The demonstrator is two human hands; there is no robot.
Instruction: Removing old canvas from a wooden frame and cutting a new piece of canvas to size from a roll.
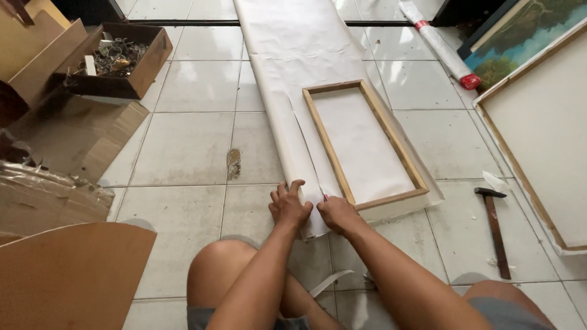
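Canvas cutting beside a wooden frame, on a tiled floor.

Canvas [293,55]: white sheet laid flat on the floor [183,146], running away from the person; a slit runs just left of the frame [365,142], which lies on top of it. Left hand [288,205]: pressed flat, fingers spread, on the canvas strip left of the frame's near corner, holding nothing. Right hand [337,212]: closed round a small cutter [324,197], only its red tip showing, at the near end of the slit. Hammer [494,229]: on the floor right of the frame, well apart. Box [116,60] of metal bits: far left of the frame. Handling note, as a judgement: keep the strip taut under the flat palm, hold the blade parallel to the frame, left fingers outside the cutting line.
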